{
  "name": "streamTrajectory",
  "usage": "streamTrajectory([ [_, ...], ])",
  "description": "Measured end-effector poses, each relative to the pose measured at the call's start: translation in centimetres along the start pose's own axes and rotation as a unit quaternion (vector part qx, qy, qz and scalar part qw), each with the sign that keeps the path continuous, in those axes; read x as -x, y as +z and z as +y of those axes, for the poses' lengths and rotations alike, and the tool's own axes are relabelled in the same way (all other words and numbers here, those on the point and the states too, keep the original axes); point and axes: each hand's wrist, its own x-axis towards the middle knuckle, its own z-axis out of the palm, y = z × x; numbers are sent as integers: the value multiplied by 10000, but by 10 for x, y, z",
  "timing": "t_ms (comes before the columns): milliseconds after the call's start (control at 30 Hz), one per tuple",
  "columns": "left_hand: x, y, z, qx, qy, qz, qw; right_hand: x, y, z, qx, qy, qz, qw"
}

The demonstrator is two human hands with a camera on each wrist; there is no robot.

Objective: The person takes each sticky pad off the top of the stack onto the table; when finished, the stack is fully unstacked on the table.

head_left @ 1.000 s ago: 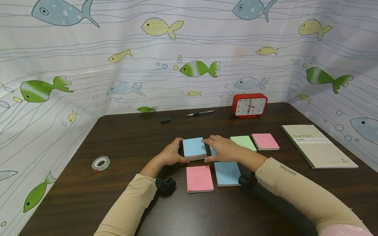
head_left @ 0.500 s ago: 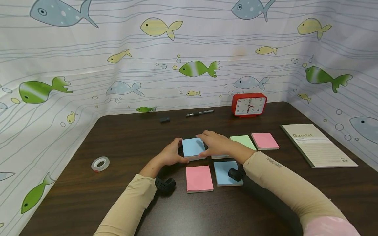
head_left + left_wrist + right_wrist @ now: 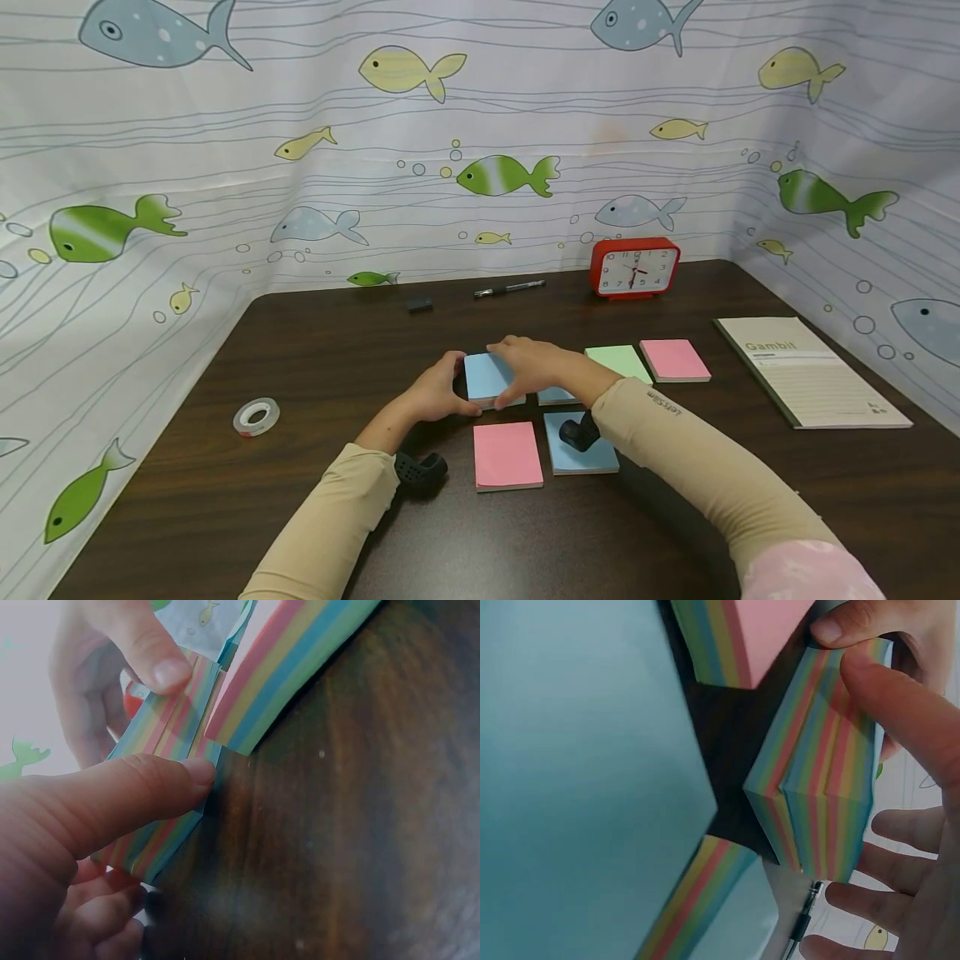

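Note:
A stack of sticky note pads [image 3: 483, 377], pale blue on top, sits mid-table between both hands. Its striped sides show seams between pads in the right wrist view. My left hand [image 3: 432, 392] grips its left end, the thumb [image 3: 161, 780] lying across the near side and the fingers partly hidden behind. From the right, my right hand [image 3: 536, 367] holds the same stack, thumb [image 3: 885, 690] on the near side and the other fingers reaching over to the far side. A pink sticky note pad [image 3: 507, 456] and a blue sticky note pad [image 3: 603, 458] lie nearer.
Under the right wrist, another blue pad [image 3: 557, 397] is partly covered. A green pad [image 3: 618, 360], a pink pad [image 3: 675, 360] and a notebook [image 3: 813, 371] lie to the right. Tape [image 3: 256, 417] is at left; an eraser-like block [image 3: 420, 305], pen [image 3: 510, 288] and red clock [image 3: 635, 267] stand behind.
My right hand has moved left from beside the blue pad, over the stack's right part, uncovering some of the blue pad behind it. The left hand stays in place.

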Motion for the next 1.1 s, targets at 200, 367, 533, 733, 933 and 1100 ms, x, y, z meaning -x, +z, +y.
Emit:
streamTrajectory([
  [200,0,0,1,19,21,-4,10000,-4,4,-1,155,97,-75,9998],
  [367,-1,0,0,-21,36,-4,10000,-4,5,-2,381,37,131,9992],
  [533,-1,0,0,-40,29,-3,10000,-1,4,-1,436,-54,443,9981],
  [733,0,0,1,-44,65,10,10000,2,6,1,375,-198,701,9966],
  [933,1,0,1,-73,16,-17,10000,6,7,4,344,-136,808,9960],
  [1100,0,0,1,-60,5,-16,10000,11,6,6,269,-141,856,9959],
])
